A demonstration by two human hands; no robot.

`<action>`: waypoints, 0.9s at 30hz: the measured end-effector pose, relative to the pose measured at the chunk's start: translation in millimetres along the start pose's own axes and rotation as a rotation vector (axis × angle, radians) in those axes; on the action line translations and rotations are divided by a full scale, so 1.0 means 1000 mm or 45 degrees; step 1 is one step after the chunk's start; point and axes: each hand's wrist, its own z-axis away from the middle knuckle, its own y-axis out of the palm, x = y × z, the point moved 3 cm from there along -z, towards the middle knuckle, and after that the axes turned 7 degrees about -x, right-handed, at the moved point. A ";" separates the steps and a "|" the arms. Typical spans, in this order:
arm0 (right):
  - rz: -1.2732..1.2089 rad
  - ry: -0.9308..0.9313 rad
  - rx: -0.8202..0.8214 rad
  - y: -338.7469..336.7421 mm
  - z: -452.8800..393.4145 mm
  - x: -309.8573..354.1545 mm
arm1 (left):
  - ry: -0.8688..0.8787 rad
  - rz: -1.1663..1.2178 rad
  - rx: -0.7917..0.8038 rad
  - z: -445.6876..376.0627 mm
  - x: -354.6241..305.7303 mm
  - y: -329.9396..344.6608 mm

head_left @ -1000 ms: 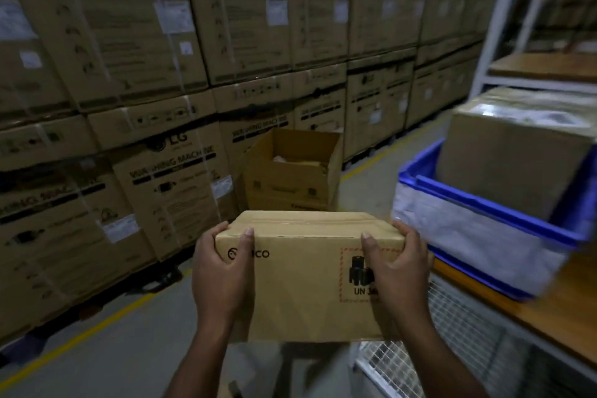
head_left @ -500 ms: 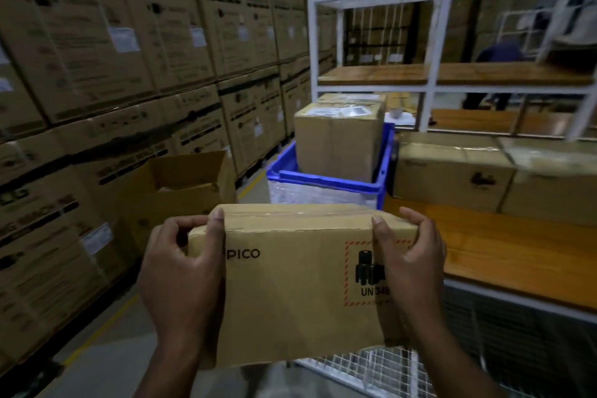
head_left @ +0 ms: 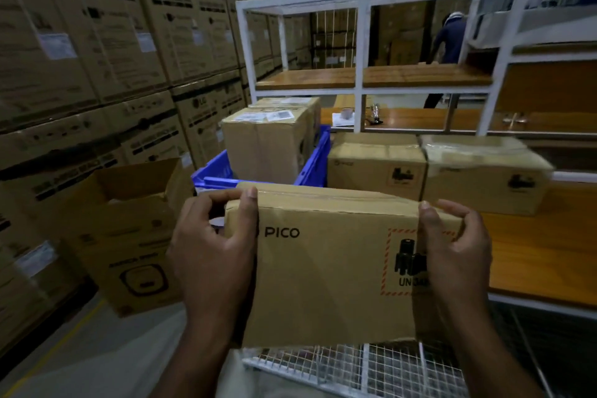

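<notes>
I hold a brown cardboard box marked PICO [head_left: 326, 265] in front of me, above the edge of a wooden bench [head_left: 542, 255]. My left hand [head_left: 213, 255] grips its left end, thumb on the near face. My right hand [head_left: 455, 255] grips its right end, thumb across a red-bordered battery label. The box's top seam is taped shut.
Two similar boxes [head_left: 374, 165] [head_left: 484, 174] sit on the bench behind. A blue crate [head_left: 313, 161] holds a taller carton [head_left: 268, 142]. An open carton [head_left: 129, 236] stands on the floor at left, before stacked LG boxes [head_left: 97, 42]. White shelving [head_left: 361, 81] rises behind; a person [head_left: 449, 39] stands beyond. A wire mesh rack [head_left: 355, 368] lies below.
My view has swung right, from the stacked boxes toward the bench and shelving. The box has come with me in both hands and now sits closer to the bench.
</notes>
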 end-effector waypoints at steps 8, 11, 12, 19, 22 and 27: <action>-0.008 0.084 -0.093 -0.059 -0.050 -0.052 | -0.204 0.064 0.200 0.054 -0.001 0.084; 0.044 0.074 -0.088 -0.067 -0.064 -0.069 | -0.314 0.091 0.336 0.065 0.009 0.118; 0.056 0.073 -0.086 -0.068 -0.068 -0.075 | -0.327 0.093 0.367 0.068 0.014 0.129; 0.167 0.104 -0.051 -0.062 -0.093 -0.114 | -0.413 0.130 0.470 0.080 0.051 0.190; 0.225 0.100 -0.024 -0.049 -0.100 -0.128 | -0.412 0.075 0.534 0.076 0.069 0.212; 0.377 0.099 0.058 -0.017 -0.114 -0.142 | -0.371 -0.040 0.686 0.062 0.098 0.241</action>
